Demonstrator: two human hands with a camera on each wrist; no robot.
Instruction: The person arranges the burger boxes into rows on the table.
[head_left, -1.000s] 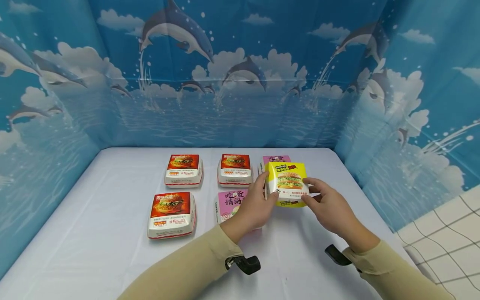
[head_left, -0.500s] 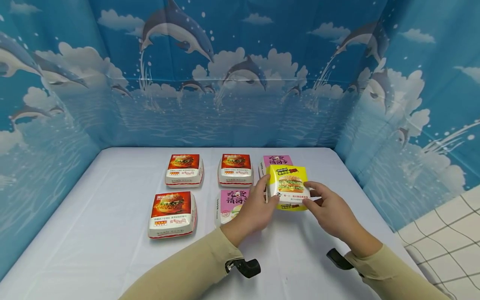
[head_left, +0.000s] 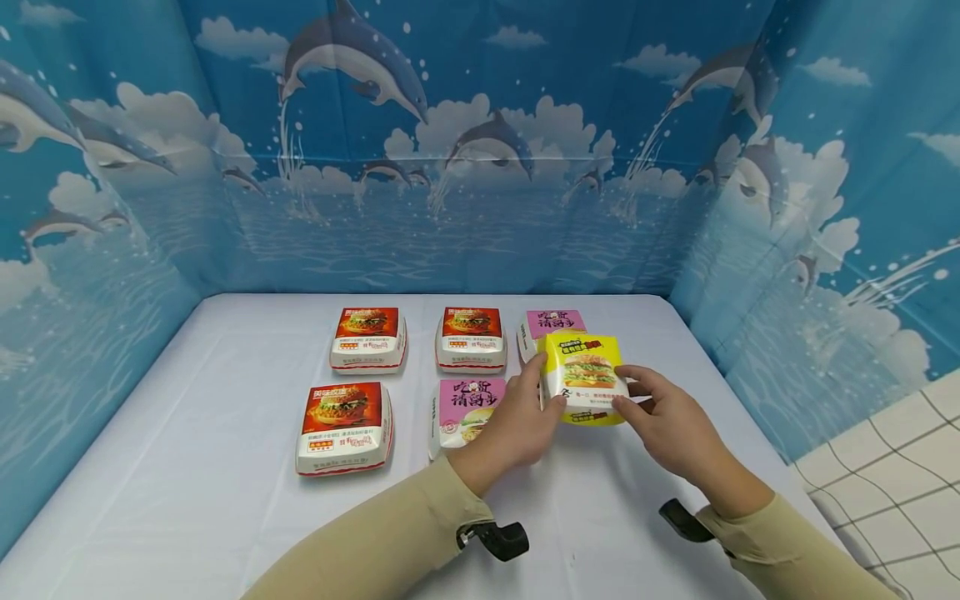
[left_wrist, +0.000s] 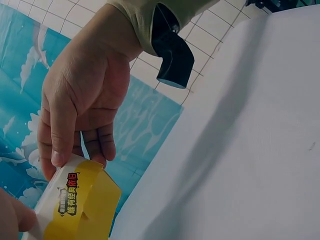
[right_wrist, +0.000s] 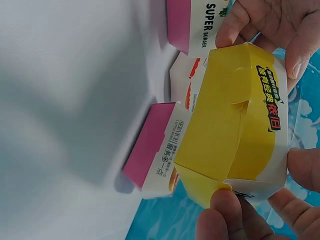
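Between both hands is a yellow-and-white burger box [head_left: 588, 375] with a burger picture on its lid, raised above the table and tilted toward me. My left hand [head_left: 525, 417] grips its left side, thumb at the front corner. On the other side my right hand [head_left: 671, 425] pinches the right edge between thumb and fingers. The right wrist view shows the yellow base of the burger box [right_wrist: 225, 120], its flap closed. Just behind the held box lies a purple-and-white burger box [head_left: 542, 323], partly covered by it. Another purple-and-white box [head_left: 465, 408] is partly hidden by my left hand.
Three red-and-white burger boxes stand on the white tablecloth: one back left [head_left: 367, 340], one back middle [head_left: 471, 340], one front left [head_left: 345, 429]. A blue dolphin-print curtain [head_left: 450, 225] encloses the table [head_left: 187, 500]. White floor tiles [head_left: 900, 467] show at the right.
Both hands have moved slightly right and toward me with the yellow burger box. More of the front purple box now shows beside my left hand. The other boxes stay put.
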